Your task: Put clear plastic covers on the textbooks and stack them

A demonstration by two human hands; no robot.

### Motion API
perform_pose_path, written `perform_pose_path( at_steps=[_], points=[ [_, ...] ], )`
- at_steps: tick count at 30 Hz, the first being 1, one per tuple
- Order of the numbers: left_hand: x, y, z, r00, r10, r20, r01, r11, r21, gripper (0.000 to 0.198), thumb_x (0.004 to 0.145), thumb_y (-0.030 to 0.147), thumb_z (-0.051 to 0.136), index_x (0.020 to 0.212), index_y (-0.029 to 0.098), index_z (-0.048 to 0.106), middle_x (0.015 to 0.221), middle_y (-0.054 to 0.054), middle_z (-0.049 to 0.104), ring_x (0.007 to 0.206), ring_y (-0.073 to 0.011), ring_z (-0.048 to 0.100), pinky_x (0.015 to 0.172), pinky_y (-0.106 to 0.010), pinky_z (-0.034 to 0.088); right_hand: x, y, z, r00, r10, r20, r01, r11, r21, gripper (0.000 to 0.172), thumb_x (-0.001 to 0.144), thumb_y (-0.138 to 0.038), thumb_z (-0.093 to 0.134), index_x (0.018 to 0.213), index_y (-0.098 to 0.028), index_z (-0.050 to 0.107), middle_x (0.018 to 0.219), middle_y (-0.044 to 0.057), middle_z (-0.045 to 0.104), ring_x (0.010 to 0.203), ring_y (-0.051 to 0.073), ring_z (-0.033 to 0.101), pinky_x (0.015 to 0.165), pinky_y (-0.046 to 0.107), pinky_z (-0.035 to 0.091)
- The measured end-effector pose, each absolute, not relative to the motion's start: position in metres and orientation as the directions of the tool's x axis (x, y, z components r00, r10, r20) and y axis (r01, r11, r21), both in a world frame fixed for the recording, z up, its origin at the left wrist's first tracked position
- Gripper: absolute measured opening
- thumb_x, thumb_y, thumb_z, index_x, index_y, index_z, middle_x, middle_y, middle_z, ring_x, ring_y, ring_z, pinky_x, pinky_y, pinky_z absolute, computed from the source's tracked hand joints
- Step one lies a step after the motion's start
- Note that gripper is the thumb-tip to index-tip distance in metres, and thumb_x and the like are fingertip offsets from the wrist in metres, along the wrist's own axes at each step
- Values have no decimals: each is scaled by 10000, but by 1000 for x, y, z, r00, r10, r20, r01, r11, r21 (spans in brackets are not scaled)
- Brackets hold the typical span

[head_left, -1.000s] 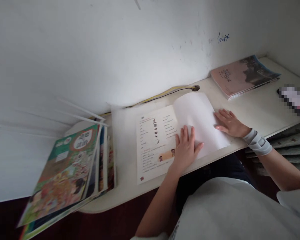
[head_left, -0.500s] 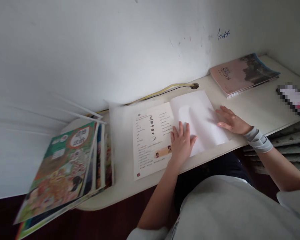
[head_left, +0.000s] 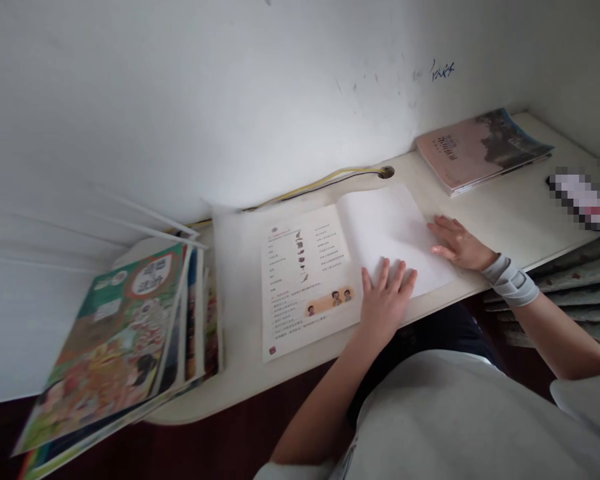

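A book [head_left: 300, 283] lies open on the white desk, its left page printed with text, small pictures and an orange strip. Over its right side is a blank white page or sheet [head_left: 387, 230]. Flat on the lower part of that white page rests my left hand [head_left: 386, 300], fingers spread. My right hand [head_left: 463, 245], with a grey band [head_left: 513, 279] round the wrist, lies by the page's right edge, fingers stretched out and holding nothing. Whether its fingertips touch the page I cannot tell.
Several books with a green illustrated cover [head_left: 115, 347] on top stand at the desk's left end. A pink-covered stack of books [head_left: 460, 160] lies at the back right, near a blurred-out phone-like object [head_left: 583, 197]. Cables [head_left: 325, 180] run along the wall into a hole.
My left hand has slid right, from the middle of the book onto the white page, uncovering the orange strip. The right hand has hardly moved. The view has shifted slightly.
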State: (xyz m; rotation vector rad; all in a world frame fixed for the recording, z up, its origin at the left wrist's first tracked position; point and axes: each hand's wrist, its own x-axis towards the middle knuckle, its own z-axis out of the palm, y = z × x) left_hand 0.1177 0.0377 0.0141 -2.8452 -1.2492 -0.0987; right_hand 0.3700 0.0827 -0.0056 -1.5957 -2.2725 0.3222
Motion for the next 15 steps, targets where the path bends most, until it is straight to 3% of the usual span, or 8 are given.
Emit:
perform_pose_path(
  at_steps=[4, 15],
  points=[
    [123, 39, 15, 675, 734, 72, 736, -676, -6, 461, 915, 151, 386, 1346, 297, 464, 1442, -62, 431, 1345, -388, 313, 990, -717, 281, 369, 82, -6, -318, 938, 135, 868, 345, -357, 746, 877, -649, 301, 1371, -107, 435, 1438, 219, 387, 1368, 317, 300, 1092, 517, 269],
    [138, 36, 7, 712, 695, 99, 695, -718, 41, 453, 931, 202, 388, 1372, 297, 424, 1432, -89, 440, 1360, -341, 312, 1010, -733, 215, 369, 86, -9, -324, 937, 130, 875, 349, -334, 773, 857, -676, 314, 1379, -117, 426, 1447, 222, 370, 1368, 330, 295, 1077, 540, 273]
  ],
)
